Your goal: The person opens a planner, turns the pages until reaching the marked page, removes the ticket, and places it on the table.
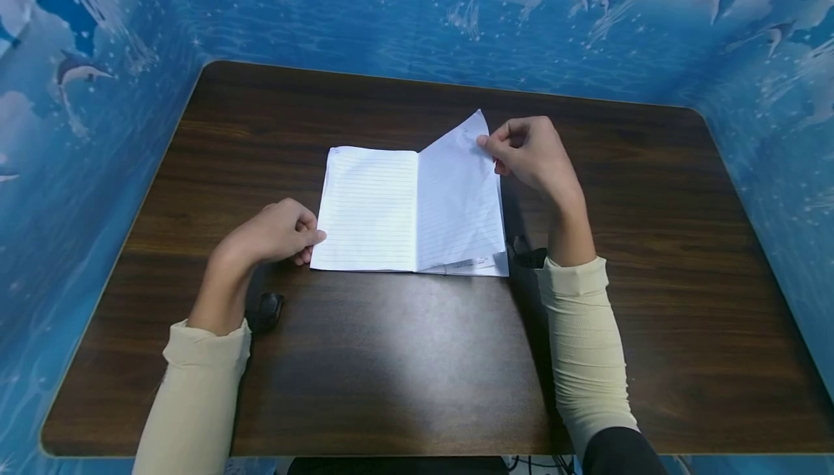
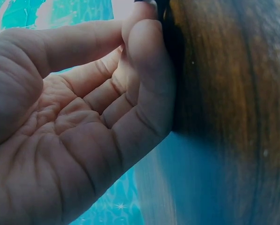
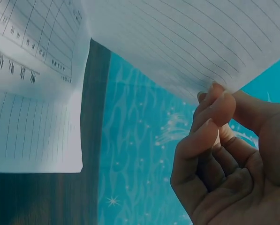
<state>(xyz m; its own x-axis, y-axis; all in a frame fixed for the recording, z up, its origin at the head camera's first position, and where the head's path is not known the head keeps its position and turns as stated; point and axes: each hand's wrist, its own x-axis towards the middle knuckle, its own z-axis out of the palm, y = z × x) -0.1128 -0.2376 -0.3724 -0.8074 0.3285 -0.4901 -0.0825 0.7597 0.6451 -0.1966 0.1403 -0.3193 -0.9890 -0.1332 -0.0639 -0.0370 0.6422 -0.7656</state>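
An open notebook (image 1: pixel 371 207) with lined pages lies on the brown table. My right hand (image 1: pixel 531 153) pinches the outer edge of a right-hand page (image 1: pixel 456 192), whose upper corner is lifted off the pages below. In the right wrist view, thumb and fingers of the right hand (image 3: pixel 224 145) meet at the edge of that lined page (image 3: pixel 191 42); handwriting shows on a page underneath (image 3: pixel 27 51). My left hand (image 1: pixel 276 232) grips the notebook's left edge near its lower corner. Seen from the left wrist, the thumb and fingertips of the left hand (image 2: pixel 97 103) come together low by the tabletop.
The dark wood table (image 1: pixel 404 359) extends around the notebook on all sides. Blue curtains printed with dolphins (image 1: pixel 417 33) enclose it at the back and sides. Dark wrist devices (image 1: pixel 266 310) sit under both wrists. Some cables (image 1: pixel 531 463) hang below the front edge.
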